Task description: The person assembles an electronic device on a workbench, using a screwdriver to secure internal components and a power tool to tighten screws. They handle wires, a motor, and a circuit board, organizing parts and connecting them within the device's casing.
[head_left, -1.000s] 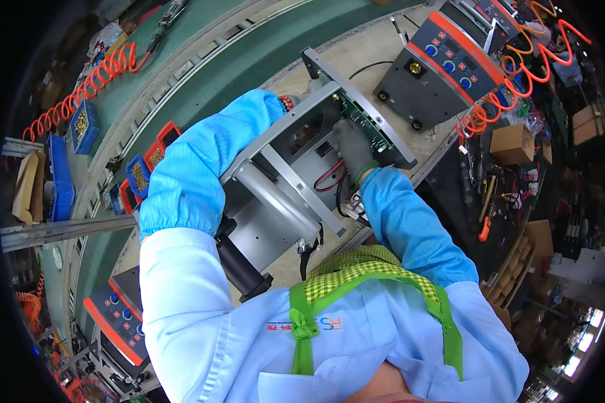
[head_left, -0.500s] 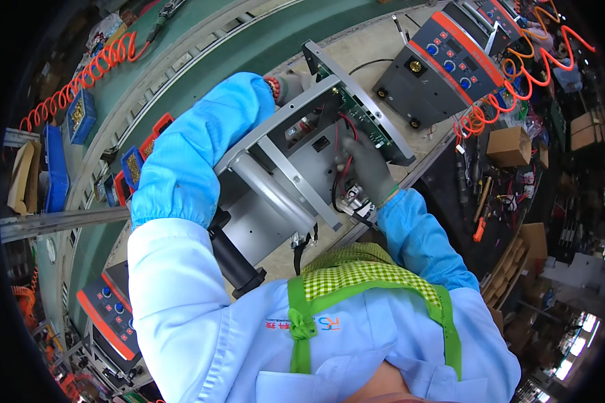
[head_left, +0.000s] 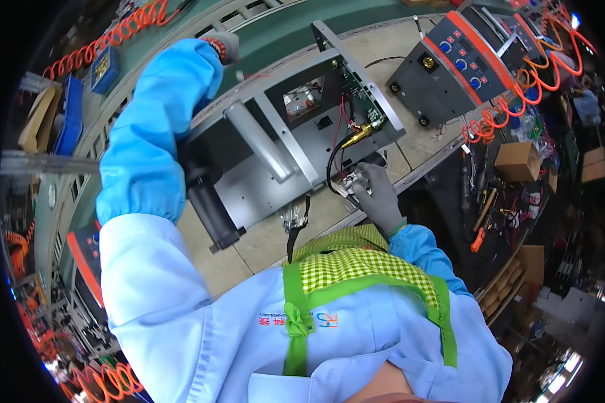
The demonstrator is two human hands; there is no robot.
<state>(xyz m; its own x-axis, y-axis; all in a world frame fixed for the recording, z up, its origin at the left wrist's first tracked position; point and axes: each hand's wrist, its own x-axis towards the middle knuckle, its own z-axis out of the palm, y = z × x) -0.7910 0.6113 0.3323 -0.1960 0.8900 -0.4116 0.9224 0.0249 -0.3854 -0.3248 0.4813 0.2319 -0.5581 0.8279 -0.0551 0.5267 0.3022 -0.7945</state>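
A grey metal machine housing (head_left: 245, 191) lies open on the bench, with a silver tube (head_left: 259, 141), a crossbar (head_left: 286, 131) and a green circuit board (head_left: 359, 94) in it. My right hand (head_left: 382, 201), in a grey glove, has its fingers closed on a small silver metal assembly (head_left: 349, 180) at the housing's near right corner. Beside that lies a brass connector (head_left: 360, 133) on a black cable, close to thin red wires (head_left: 343, 111). My gloved left hand (head_left: 227, 47) is away from the housing, beyond its far side; its fingers are too blurred to read.
A finished-looking grey machine with an orange-edged control panel (head_left: 460, 57) stands at the back right. Orange coiled hoses (head_left: 480, 127) hang there. On the dark surface at right are a cardboard box (head_left: 517, 161) and tools. A black cylinder (head_left: 215, 208) projects from the housing's left end.
My left hand has moved from the housing's far side out to the left. My right hand has come out of the housing toward me, onto the silver assembly. The brass connector is now exposed.
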